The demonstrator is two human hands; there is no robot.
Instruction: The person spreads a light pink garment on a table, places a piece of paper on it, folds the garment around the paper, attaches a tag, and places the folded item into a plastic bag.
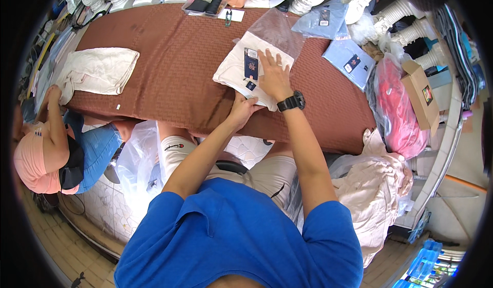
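A folded cream garment (pixel 232 71) lies on the brown-covered table in front of me, with a large navy tag (pixel 251 65) and a small dark tag (pixel 250 85) on its top face. Clear plastic, apparently a bag (pixel 281 28), reaches out from its far end; how much of the garment sits inside it I cannot tell. My right hand (pixel 276 77), a black watch at its wrist, presses flat on the garment's right side, fingers spread. At the near edge my left hand (pixel 243 111) grips the garment, thumb on top and the other fingers partly hidden.
Light blue packed garments (pixel 324 21) lie at the far right beside a bagged red bundle (pixel 395 108) and a cardboard box (pixel 420 97). Small snips (pixel 228 18) rest at the back. On the left, a person (pixel 43 149) handles another cream garment (pixel 102 71). White balusters line the far edge.
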